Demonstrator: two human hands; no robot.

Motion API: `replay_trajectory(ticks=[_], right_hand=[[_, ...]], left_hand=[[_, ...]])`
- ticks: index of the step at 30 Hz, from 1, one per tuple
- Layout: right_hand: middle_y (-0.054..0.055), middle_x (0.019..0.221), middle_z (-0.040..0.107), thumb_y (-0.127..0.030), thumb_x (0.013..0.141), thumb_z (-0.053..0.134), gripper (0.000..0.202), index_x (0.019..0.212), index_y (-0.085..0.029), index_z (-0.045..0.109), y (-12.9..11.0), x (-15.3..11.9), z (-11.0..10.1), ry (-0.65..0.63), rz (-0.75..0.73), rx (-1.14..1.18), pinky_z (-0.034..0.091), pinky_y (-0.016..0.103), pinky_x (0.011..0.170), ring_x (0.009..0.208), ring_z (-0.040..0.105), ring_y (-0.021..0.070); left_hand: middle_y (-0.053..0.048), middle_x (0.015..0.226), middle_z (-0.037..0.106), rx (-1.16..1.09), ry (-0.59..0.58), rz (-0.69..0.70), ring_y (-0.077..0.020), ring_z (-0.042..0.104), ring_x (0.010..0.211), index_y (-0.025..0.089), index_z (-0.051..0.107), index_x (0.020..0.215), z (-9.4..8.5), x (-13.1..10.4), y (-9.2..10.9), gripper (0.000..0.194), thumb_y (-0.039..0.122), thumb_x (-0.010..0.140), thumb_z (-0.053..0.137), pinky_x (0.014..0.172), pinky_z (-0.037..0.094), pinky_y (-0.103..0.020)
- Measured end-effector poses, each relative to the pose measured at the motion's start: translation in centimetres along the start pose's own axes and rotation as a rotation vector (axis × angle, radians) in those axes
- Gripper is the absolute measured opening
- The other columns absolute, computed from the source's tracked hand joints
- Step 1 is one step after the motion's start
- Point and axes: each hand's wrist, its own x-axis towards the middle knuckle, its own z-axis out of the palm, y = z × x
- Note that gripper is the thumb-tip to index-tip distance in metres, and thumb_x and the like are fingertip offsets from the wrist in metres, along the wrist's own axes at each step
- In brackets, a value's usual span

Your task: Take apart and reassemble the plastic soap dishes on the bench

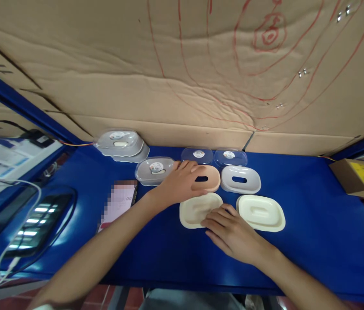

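Steady evenly, on the blue surface (169, 258), the peach holder (214, 177) under the arched left hand (181, 184) and the left cream dish (195, 211) beneath the curled right hand (235, 234), touching rims lightly, with either hand's pinch impossible to tell.

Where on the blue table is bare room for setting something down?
Right of the rightmost cream oval plastic tray, toward the brown cardboard box; also the front strip between both forearms. Crowded: the middle, where left hand and right hand are among oval plastic pieces.
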Motion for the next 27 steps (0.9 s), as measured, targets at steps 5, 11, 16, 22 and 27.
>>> replay_trajectory(ticks=[5, 11, 16, 22, 27], right_hand=[[0.009, 0.122, 0.075, -0.018, 0.104, 0.060, 0.022, 0.124, -0.015, 0.067, -0.4, 0.1, -0.8, 0.103, -0.055, -0.069, 0.046, 0.043, 0.105, 0.116, 0.067, 0.0247], [0.011, 0.113, 0.074, -0.002, 0.098, 0.055, 0.030, 0.122, -0.015, 0.066, -0.6, -0.8, -3.2, 0.476, 0.010, 0.009, 0.047, 0.042, 0.095, 0.108, 0.065, 0.0245], [0.010, 0.112, 0.074, -0.005, 0.100, 0.054, 0.025, 0.120, -0.016, 0.065, -0.2, -0.7, -2.7, 0.476, 0.125, -0.012, 0.047, 0.041, 0.092, 0.105, 0.065, 0.0247], [0.008, 0.113, 0.075, -0.019, 0.105, 0.058, 0.013, 0.113, -0.019, 0.067, 0.3, -0.2, -1.1, 0.205, 0.161, -0.098, 0.045, 0.041, 0.092, 0.106, 0.065, 0.0265], [0.009, 0.116, 0.074, -0.020, 0.105, 0.056, 0.014, 0.113, -0.019, 0.068, 0.1, -0.3, -1.2, 0.203, 0.140, -0.082, 0.045, 0.041, 0.092, 0.106, 0.064, 0.0253]], left_hand=[[-0.019, 0.143, 0.053, -0.054, 0.103, -0.093, -0.0376, 0.059, 0.129, 0.019, 0.050, 0.146, -1.7, -1.0, 1.2, 0.075, 0.051, 0.086, 0.080, 0.109, 0.049, -0.055], [-0.015, 0.146, 0.055, -0.200, 0.015, -0.073, -0.0367, 0.057, 0.135, 0.026, 0.050, 0.145, -1.3, -5.3, 3.8, 0.071, 0.047, 0.086, 0.082, 0.113, 0.050, -0.055], [-0.018, 0.148, 0.057, -0.106, -0.026, -0.057, -0.0391, 0.058, 0.135, 0.023, 0.047, 0.148, 0.9, -6.8, 5.0, 0.076, 0.053, 0.087, 0.080, 0.110, 0.051, -0.057], [-0.017, 0.146, 0.059, -0.056, -0.057, -0.009, -0.0388, 0.062, 0.130, 0.023, 0.048, 0.149, 1.5, -7.6, 5.1, 0.079, 0.062, 0.087, 0.077, 0.107, 0.053, -0.055], [-0.018, 0.155, 0.052, -0.075, -0.024, 0.000, -0.0361, 0.055, 0.140, 0.022, 0.039, 0.158, -1.8, -4.4, 3.4, 0.074, 0.065, 0.101, 0.056, 0.114, 0.047, -0.053]])
